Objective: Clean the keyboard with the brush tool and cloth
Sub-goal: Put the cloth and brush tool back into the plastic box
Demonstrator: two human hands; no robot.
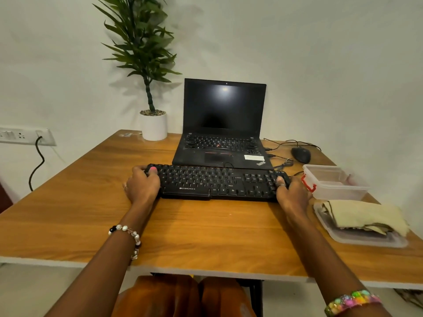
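Note:
A black keyboard (217, 183) lies flat on the wooden table (80, 202), just in front of the laptop. My left hand (142, 185) grips its left end, thumb on top of the corner keys. My right hand (289, 193) grips its right end, thumb over the number pad edge. A folded pale yellow cloth (366, 216) rests on a clear plastic lid (357, 239) at the table's right side. No brush tool is visible; something dark lies hidden under the cloth.
An open black laptop (223, 136) stands behind the keyboard. A mouse (301, 154) with cables sits back right, near a clear container with red clips (334, 183). A potted plant (153, 124) stands back left. A wall socket (25, 136) is at left.

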